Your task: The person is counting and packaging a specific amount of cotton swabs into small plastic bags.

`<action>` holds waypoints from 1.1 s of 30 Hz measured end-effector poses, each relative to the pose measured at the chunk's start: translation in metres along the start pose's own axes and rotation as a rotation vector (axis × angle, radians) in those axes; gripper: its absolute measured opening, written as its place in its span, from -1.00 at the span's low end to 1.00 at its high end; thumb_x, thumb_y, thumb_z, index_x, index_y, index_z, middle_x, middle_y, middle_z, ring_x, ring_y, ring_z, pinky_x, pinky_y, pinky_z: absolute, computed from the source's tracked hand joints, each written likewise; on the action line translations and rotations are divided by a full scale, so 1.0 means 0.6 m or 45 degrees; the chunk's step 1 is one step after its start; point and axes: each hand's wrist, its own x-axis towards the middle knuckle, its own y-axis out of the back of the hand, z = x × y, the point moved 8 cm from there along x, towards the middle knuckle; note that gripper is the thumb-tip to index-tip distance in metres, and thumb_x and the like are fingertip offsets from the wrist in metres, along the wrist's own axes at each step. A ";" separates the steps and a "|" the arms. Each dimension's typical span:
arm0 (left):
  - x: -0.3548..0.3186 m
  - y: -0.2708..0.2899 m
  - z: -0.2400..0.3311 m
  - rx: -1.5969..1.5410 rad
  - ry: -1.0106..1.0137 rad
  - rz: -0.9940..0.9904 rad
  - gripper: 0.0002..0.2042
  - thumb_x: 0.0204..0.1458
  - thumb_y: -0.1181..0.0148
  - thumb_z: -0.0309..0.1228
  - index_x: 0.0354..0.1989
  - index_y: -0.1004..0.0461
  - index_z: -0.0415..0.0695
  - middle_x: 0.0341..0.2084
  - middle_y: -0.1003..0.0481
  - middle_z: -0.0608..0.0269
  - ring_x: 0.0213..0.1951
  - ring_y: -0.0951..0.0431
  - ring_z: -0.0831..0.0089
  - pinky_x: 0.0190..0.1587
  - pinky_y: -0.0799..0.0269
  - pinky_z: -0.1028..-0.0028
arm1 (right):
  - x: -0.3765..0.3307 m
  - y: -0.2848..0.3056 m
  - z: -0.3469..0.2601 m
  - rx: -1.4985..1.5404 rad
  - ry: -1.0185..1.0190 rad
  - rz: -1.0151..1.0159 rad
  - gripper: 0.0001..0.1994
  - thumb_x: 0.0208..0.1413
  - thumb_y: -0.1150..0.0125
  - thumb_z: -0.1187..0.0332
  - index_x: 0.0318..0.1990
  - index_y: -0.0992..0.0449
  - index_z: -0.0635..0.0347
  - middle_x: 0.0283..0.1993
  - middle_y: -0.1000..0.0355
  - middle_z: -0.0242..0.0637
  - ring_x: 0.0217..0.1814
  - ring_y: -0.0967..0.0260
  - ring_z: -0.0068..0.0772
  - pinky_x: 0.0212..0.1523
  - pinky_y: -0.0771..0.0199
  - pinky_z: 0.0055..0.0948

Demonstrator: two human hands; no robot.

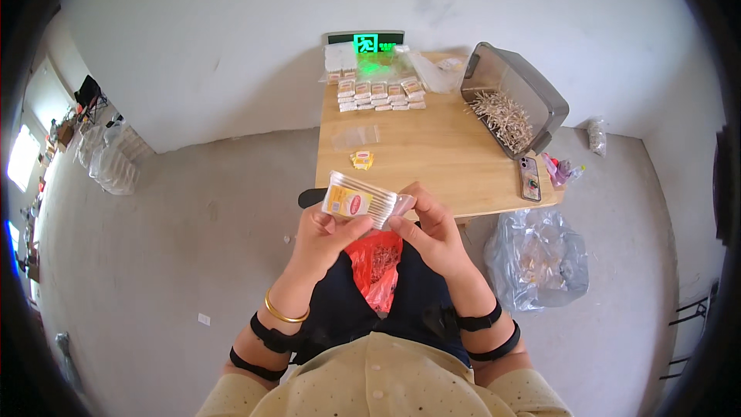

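A transparent bag of cotton swabs [360,202] with a yellow and red label is held up over my lap, near the table's front edge. My left hand [323,233] is closed round its left end and lower side, the thumb pressed on the front. At the other end, my right hand [434,233] pinches the loose plastic of the bag between thumb and fingers. White swab stems show side by side through the film. Beyond it on the table lie small yellow label cards [362,160] and flat transparent bags [356,137].
Stacked swab packs [381,96] stand at the back of the wooden table [440,162], before a green-lit exit sign [366,44]. A tipped grey bin [525,69] holds loose swabs [503,120]. A phone [529,179] lies right. A red bag [380,293] is between my legs; a plastic sack [536,262] stands on the floor.
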 end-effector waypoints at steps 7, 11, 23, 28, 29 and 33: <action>0.022 0.030 -0.094 -0.092 0.375 -0.083 -0.66 0.16 -0.37 -0.36 0.07 -0.53 -0.20 -0.09 -0.63 0.20 -0.03 -0.63 0.39 0.14 -0.51 0.35 | -0.008 0.063 0.080 0.217 -0.320 0.248 -0.92 0.28 -0.20 0.47 -0.19 -0.43 0.25 -0.23 -0.39 -0.47 -0.11 -0.35 -0.62 0.04 -0.36 -0.52; 0.049 0.028 -0.105 -0.025 0.306 -0.059 -0.57 0.14 -0.39 -0.37 0.15 -0.44 -0.21 -0.03 -0.59 0.18 0.02 -0.58 0.40 0.16 -0.47 0.37 | 0.000 0.089 0.108 0.131 -0.339 0.232 -0.91 0.26 -0.22 0.46 -0.20 -0.45 0.26 -0.24 -0.39 -0.45 -0.11 -0.36 -0.60 0.04 -0.36 -0.51; 0.157 0.055 -0.201 0.488 0.224 -0.144 -0.58 0.11 -0.43 -0.31 0.08 -0.47 -0.21 -0.12 -0.57 0.31 -0.13 -0.55 0.55 -0.04 -0.47 0.50 | 0.066 0.101 0.206 0.060 -0.330 -0.050 -0.88 0.27 -0.23 0.40 -0.21 -0.46 0.27 -0.25 -0.38 -0.43 -0.10 -0.33 -0.59 0.02 -0.34 -0.51; 0.232 0.057 -0.258 0.236 0.511 -0.107 -0.72 0.19 -0.35 -0.26 -0.08 -0.54 -0.21 -0.30 -0.61 0.37 -0.27 -0.59 0.61 -0.15 -0.49 0.57 | 0.052 0.227 0.372 0.054 -0.530 0.544 -0.84 0.19 -0.33 0.36 -0.21 -0.52 0.24 -0.27 -0.47 -0.30 -0.15 -0.42 -0.43 -0.03 -0.41 -0.41; 0.263 0.067 -0.269 0.296 0.606 -0.051 -0.76 0.23 -0.29 -0.27 -0.08 -0.55 -0.17 -0.25 -0.63 0.33 -0.24 -0.60 0.62 -0.16 -0.51 0.56 | 0.040 0.264 0.408 -0.157 -0.534 0.623 -0.84 0.19 -0.32 0.35 -0.21 -0.52 0.23 -0.25 -0.47 -0.28 -0.15 -0.42 -0.37 -0.04 -0.41 -0.38; 0.397 0.140 -0.339 0.092 0.619 0.259 -0.79 0.24 -0.24 -0.32 -0.05 -0.54 -0.15 -0.24 -0.63 0.29 -0.25 -0.61 0.59 -0.19 -0.53 0.54 | 0.032 0.336 0.470 -1.011 -0.489 0.722 -0.89 0.17 -0.28 0.38 -0.23 -0.52 0.17 -0.23 -0.45 -0.21 -0.12 -0.40 -0.15 -0.05 -0.37 -0.22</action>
